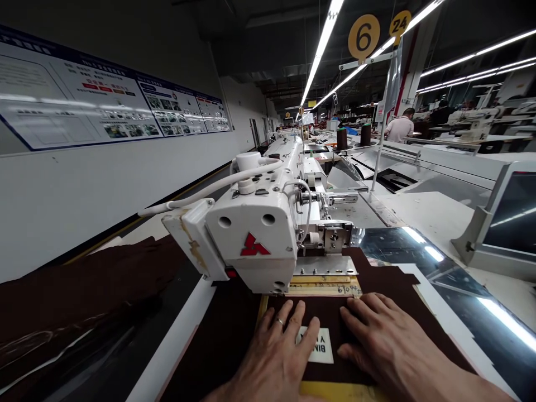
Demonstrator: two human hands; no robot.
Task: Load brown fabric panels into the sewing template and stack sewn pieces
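Cloth (pixel 330 310), dark brown and flat, lies right in front of me, under both my hands. My left hand (pixel 278 346) is palm down, with its fingers spread a bit apart, and it presses on the cloth without gripping anything. A shiny ring (pixel 280 321) sits on one of its fingers. My right hand (pixel 383 329) is palm down too, its fingers nearly straight and closer together, with the thumb out to the side – it rests on the cloth and has nothing pinched in it. Between my hands is a small white label (pixel 324 349) with dark letters that look upside down to me, and my left fingers cover part of it. Nearer to me, a yellow strip (pixel 341 392) shows at the edge of the cloth. Just past my fingers is a yellow board (pixel 322 286) with writing on it, and over that a metal plate (pixel 324 265). The big white sewing machine (pixel 255 223) stands just ahead – it has a red badge (pixel 254 244) on its front. More brown cloth (pixel 84 290) lies off to the left, and a shiny dark surface (pixel 460 304) is on the right.
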